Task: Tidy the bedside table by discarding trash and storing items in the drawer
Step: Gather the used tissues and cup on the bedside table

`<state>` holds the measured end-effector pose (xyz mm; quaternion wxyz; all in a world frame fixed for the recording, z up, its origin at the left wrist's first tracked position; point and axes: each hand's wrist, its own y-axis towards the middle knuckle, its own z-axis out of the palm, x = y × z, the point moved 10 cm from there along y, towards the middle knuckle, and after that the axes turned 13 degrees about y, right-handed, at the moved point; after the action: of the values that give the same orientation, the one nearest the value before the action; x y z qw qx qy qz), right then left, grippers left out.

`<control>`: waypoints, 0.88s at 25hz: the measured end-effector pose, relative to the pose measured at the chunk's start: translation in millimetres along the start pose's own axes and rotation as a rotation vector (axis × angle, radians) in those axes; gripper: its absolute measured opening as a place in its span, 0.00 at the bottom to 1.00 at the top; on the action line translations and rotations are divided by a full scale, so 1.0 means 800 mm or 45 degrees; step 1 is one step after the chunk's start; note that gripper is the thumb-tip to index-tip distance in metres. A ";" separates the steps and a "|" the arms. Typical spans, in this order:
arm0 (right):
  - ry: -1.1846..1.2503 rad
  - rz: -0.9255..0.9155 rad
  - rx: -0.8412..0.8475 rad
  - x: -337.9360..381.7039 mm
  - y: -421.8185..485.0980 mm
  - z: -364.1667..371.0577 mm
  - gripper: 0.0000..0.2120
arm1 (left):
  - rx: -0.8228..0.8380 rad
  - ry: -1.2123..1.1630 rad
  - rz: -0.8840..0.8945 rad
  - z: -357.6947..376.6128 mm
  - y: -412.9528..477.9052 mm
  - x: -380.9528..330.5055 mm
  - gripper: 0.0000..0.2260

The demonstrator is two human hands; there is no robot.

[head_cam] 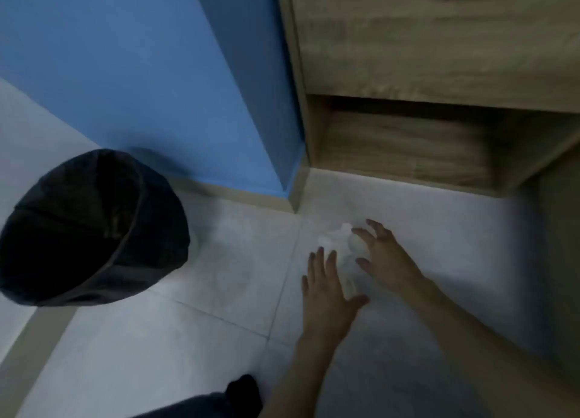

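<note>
A crumpled white tissue (pixel 340 251) lies on the pale tiled floor in front of the bedside table. My left hand (pixel 328 287) is flat just left of it, fingers spread, palm down. My right hand (pixel 384 256) hovers at its right side with fingers apart and curled over the tissue's edge; neither hand clearly grips it. The wooden bedside table (pixel 439 56) stands above, its drawer front closed, with an open shelf (pixel 408 144) beneath. A bin with a black liner (pixel 94 226) stands on the floor to the left.
A blue wall (pixel 141 72) with a beige skirting board runs behind the bin and meets the table's left side. My dark-clothed knee (pixel 238 395) shows at the bottom edge. Grey floor tiles (pixel 188 339) lie between the bin and my hands.
</note>
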<state>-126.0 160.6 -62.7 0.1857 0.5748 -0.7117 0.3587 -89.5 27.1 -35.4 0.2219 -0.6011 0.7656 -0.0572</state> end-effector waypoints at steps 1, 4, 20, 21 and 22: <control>-0.055 -0.023 0.066 -0.003 0.013 0.023 0.31 | 0.069 0.026 -0.034 0.019 0.003 0.008 0.43; -0.197 -0.075 0.240 -0.018 0.041 0.083 0.31 | 0.137 0.050 -0.064 0.061 0.013 0.025 0.44; 0.044 -0.546 -0.574 0.141 0.029 -0.213 0.12 | -0.610 -0.250 0.271 -0.218 0.072 -0.104 0.27; 0.052 -0.590 -0.636 0.168 0.017 -0.249 0.12 | -0.651 -0.248 0.306 -0.254 0.075 -0.119 0.27; 0.066 -0.626 -0.707 0.195 0.004 -0.288 0.12 | -0.685 -0.260 0.348 -0.293 0.074 -0.134 0.26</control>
<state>-205.3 221.1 197.2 0.4331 0.6472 -0.6174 0.1111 -219.5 102.7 182.7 0.1362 -0.5323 0.8009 0.2382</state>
